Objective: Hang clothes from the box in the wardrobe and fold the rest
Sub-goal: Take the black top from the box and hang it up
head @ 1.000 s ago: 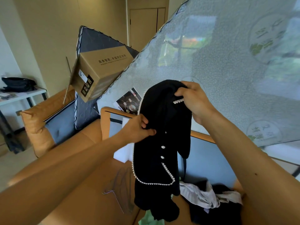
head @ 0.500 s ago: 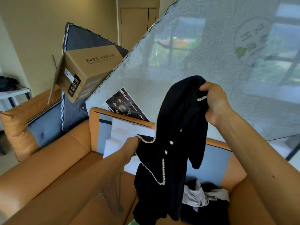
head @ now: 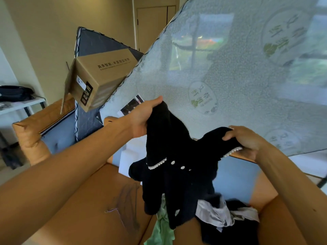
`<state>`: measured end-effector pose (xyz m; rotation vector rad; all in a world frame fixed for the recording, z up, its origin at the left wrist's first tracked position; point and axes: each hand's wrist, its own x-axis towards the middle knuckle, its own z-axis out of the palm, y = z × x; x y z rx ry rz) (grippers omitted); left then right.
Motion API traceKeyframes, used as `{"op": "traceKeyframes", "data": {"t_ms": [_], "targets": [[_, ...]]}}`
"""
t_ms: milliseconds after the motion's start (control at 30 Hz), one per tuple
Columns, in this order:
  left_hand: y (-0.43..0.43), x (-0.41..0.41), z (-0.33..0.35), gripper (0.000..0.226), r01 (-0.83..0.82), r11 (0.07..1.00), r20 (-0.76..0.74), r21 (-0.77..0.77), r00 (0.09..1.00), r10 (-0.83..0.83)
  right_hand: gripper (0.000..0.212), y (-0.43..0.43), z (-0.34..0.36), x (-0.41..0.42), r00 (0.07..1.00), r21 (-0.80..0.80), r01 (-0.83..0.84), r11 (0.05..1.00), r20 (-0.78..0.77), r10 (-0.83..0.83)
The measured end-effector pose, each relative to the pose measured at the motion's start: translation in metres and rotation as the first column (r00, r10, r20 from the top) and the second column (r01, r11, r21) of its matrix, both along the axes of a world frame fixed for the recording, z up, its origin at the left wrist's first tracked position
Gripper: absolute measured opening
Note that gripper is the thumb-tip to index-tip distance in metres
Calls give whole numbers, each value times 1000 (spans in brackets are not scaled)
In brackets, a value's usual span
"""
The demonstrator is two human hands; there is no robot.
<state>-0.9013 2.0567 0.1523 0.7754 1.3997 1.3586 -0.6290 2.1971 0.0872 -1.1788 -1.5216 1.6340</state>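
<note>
Head view.

- Left hand (head: 141,119): clenched on the top edge of a black cardigan (head: 177,156), thumb along the fabric, raised in front of a mattress (head: 230,68).
- Right hand (head: 246,142): grasps another part of the cardigan, lower and to the right, fingers curled over the knit, pearl trim (head: 231,152) at the palm.
- Cardigan: held in the air between both hands, stretched across the top, the rest hanging down. A second run of pearl trim and white buttons show on the front. Its hem hangs over a clothes pile (head: 238,227).
- Pile: dark items, a grey-white garment (head: 212,213), and a green garment (head: 162,230) just left of it, all low in the frame on an orange sofa (head: 79,209).
- A thin hanger (head: 123,204) lies on the sofa seat, left of the pile.
- A carton (head: 99,76), tilted, with one flap open, leans on the mattress edge.
- A white foam block (head: 131,156) is behind the cardigan.
- Far left: a table (head: 23,103) with a dark bag (head: 14,92) on it.
</note>
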Motion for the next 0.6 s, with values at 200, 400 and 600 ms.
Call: {"op": "traceKeyframes", "data": {"t_ms": [200,400,600], "targets": [[-3,12,20,44,105,994,-93,21,990,-103,46,1,-36,-17,858,1,-330,944,417,299],[-5,18,21,21,201,975,-222,90,959,-178,28,-23,-92,-85,612,25,-653,757,607,507],[-17,-21,16,16,174,985,-462,10,874,-150,12,-15,-146,-135,815,208,-454,866,490,310]]}}
